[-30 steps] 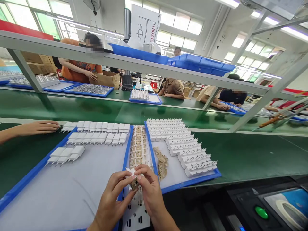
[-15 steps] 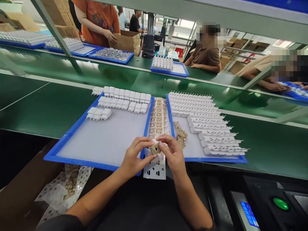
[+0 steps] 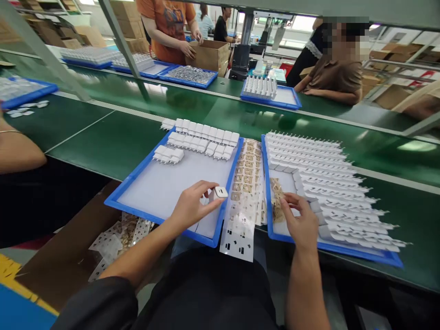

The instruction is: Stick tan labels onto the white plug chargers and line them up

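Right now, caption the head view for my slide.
Left hand holds a white adapter; right hand at the tan pieces.

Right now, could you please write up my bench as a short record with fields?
Left hand: holds a white plug, slotted face showing
Right hand: fingertips at the brown pieces; cannot tell whether it grips one
Left tray: lying plugs in rows toward the far end
Between trays: a sheet, brown patches on its far part, dark marks at its near end
Right tray: upright plugs in rows, pins up
Below left: a box with scrap sheets
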### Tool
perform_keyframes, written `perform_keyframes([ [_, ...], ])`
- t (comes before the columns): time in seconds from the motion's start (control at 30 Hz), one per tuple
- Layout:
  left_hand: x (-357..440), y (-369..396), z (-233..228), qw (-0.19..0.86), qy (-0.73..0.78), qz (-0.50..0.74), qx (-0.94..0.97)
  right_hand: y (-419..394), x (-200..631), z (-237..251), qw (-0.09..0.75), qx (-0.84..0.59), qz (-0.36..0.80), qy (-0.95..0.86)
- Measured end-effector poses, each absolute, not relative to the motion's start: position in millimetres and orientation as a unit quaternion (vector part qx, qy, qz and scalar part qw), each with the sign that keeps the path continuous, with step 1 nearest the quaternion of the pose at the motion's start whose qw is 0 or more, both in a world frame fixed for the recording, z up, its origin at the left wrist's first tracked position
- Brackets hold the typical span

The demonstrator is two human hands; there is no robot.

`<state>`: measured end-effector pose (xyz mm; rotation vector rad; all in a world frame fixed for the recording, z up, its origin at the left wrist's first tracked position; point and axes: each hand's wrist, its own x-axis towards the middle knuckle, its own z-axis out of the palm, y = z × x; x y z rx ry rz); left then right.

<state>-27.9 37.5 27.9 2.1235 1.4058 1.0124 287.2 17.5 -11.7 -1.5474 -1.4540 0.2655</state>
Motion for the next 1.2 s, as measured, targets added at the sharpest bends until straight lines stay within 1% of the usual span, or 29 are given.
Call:
perform_keyframes([
  [0.03,-36.6,49.0,28.2,0.154,0.527,0.33,0.768,23.4,295.1,-15.1,0.439,-0.641,0.077,-0.625],
  [0.1,-55.6,78.1,27.3,0.068,0.58,0.251,0.772,30.1,303.4,-20.9,0.401,-0.641,0.022,-0.655],
  [0.23,-89.2,141.4,20.6,-0.03,0.64,0.104,0.761,27.6,301.8,-26.4,0.428,-0.638,-0.049,-0.638],
  [0.3,-97.8,162.8,16.8,-0.051,0.649,0.076,0.755,24.3,299.1,-25.4,0.429,-0.637,-0.068,-0.636],
  [0.4,-100.5,175.4,12.7,-0.066,0.657,0.081,0.747,20.4,295.1,-20.8,0.42,-0.625,-0.084,-0.652],
  [0.5,-101.3,172.8,11.2,-0.071,0.657,0.101,0.744,18.4,285.2,-16.1,0.407,-0.609,-0.076,-0.677],
  [0.67,-108.4,167.3,11.2,-0.065,0.641,0.138,0.752,25.2,249.7,-11.5,0.362,-0.575,-0.01,-0.734],
  [0.8,-99.1,166.1,13.5,-0.071,0.629,0.138,0.762,36.2,219.5,-8.6,0.281,-0.565,0.037,-0.775],
  [0.9,-74.9,159.3,18.1,-0.035,0.573,0.148,0.806,40.5,208.1,-10.0,0.233,-0.567,0.06,-0.788],
  [0.97,-52.8,152.0,21.5,0.01,0.507,0.162,0.846,40.6,206.9,-12.9,0.229,-0.58,0.06,-0.779],
  [1.07,-17.4,140.5,22.5,0.064,0.407,0.179,0.893,38.3,208.9,-17.5,0.252,-0.597,0.052,-0.76],
  [1.2,21.7,131.4,10.8,0.077,0.316,0.16,0.932,35.9,207.9,-22.0,0.266,-0.604,0.028,-0.751],
])
